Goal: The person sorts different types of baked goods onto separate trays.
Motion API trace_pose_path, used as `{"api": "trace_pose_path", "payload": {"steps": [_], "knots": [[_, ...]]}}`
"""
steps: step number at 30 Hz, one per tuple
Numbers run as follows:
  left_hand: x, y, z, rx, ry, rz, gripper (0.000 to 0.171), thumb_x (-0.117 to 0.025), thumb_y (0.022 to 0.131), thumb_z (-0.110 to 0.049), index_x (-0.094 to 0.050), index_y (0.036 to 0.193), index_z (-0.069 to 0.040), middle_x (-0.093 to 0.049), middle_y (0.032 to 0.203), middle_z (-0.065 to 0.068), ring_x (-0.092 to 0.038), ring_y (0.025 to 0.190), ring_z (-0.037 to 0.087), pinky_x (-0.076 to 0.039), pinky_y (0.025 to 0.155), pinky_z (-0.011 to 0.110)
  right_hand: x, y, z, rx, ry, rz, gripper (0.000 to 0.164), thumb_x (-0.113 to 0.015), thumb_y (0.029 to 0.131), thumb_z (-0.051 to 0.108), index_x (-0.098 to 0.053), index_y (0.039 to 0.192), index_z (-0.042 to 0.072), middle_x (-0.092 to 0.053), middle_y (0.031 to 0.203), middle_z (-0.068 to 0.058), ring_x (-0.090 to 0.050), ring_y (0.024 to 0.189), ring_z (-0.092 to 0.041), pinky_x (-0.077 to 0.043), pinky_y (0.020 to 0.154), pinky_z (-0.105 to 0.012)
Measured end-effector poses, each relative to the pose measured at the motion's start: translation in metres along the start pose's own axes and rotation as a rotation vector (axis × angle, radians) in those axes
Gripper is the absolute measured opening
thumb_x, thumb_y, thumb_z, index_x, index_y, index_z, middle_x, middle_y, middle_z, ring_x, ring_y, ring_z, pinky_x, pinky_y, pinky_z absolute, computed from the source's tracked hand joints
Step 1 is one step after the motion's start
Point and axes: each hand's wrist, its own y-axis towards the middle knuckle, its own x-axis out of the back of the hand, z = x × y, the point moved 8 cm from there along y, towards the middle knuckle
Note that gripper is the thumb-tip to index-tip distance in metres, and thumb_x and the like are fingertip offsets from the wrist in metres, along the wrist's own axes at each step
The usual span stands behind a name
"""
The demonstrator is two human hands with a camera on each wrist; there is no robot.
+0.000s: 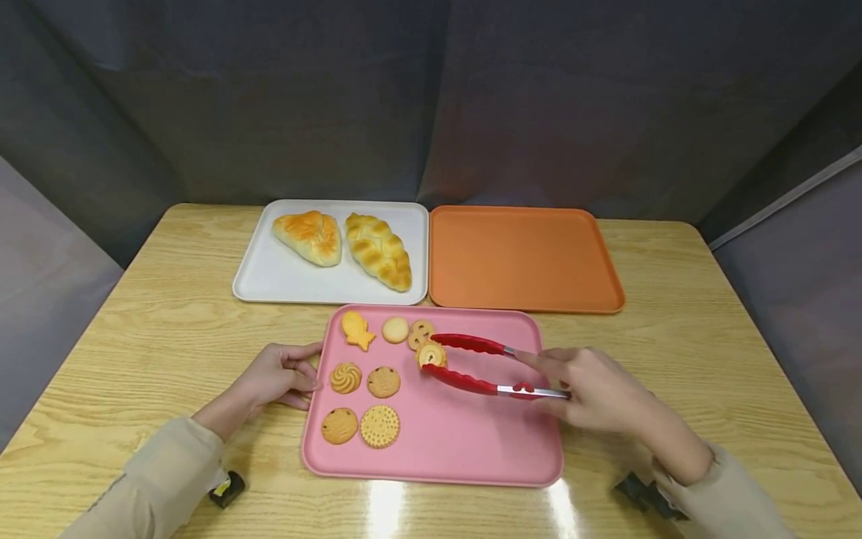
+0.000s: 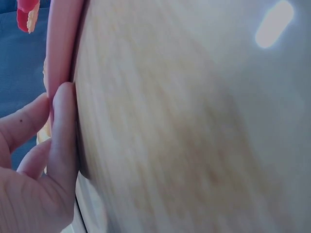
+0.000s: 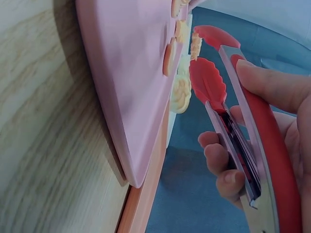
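Note:
My right hand (image 1: 595,389) grips red-and-silver tongs (image 1: 468,382) over the pink tray (image 1: 465,442). Between the tong tips is a small round tart-like cookie (image 1: 431,355) with a crimped edge; the right wrist view shows this cookie (image 3: 196,46) raised above the tray surface. It overlaps a chocolate chip cookie (image 1: 421,332) in the head view. At the tray's left edge, my left hand (image 1: 272,374) pinches the rim, thumb and fingers on either side of it in the left wrist view. A fish-shaped cookie (image 1: 357,329), a swirl cookie (image 1: 346,378) and several round cookies lie on the tray's left half.
Behind the pink tray, a white tray (image 1: 252,277) carries a triangular pastry (image 1: 310,236) and a braided bread (image 1: 378,251). An orange tray (image 1: 525,258) stands to its right. All rest on a wooden table (image 1: 680,322), with dark curtains behind.

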Motion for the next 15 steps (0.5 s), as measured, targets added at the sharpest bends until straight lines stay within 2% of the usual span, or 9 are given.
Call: {"api": "trace_pose_path", "payload": {"steps": [4,10,15], "knots": [[0.0,0.0,0.0,0.001,0.0,-0.001,0.063,-0.058,0.08,0.011,-0.031,0.137,0.005,-0.059,0.074,0.008,-0.062,0.058,0.017,-0.058,0.058,0.039,0.005,0.0,-0.003,-0.005,-0.009,-0.03,0.051,-0.076,0.066,0.012,-0.064,0.114,0.003,-0.066,0.094,-0.013,-0.036,0.048,0.004,-0.036,0.042,-0.012],[0.0,0.0,0.0,0.002,0.002,-0.006,0.064,-0.058,0.08,0.011,-0.031,0.137,0.005,-0.06,0.077,0.013,-0.062,0.058,0.017,-0.058,0.058,0.039,0.011,0.001,-0.008,-0.002,-0.025,-0.053,0.048,-0.076,0.066,0.011,-0.065,0.112,0.002,-0.066,0.09,-0.01,-0.043,0.052,0.003,-0.041,0.045,-0.013],[0.001,0.001,0.001,0.005,0.005,-0.012,0.064,-0.059,0.079,0.01,-0.032,0.137,0.004,-0.06,0.08,0.017,-0.062,0.057,0.018,-0.058,0.058,0.039,0.016,0.002,-0.01,-0.005,-0.04,-0.054,0.05,-0.076,0.066,0.011,-0.064,0.113,0.002,-0.066,0.09,-0.01,-0.042,0.051,0.003,-0.041,0.045,-0.015]]}}
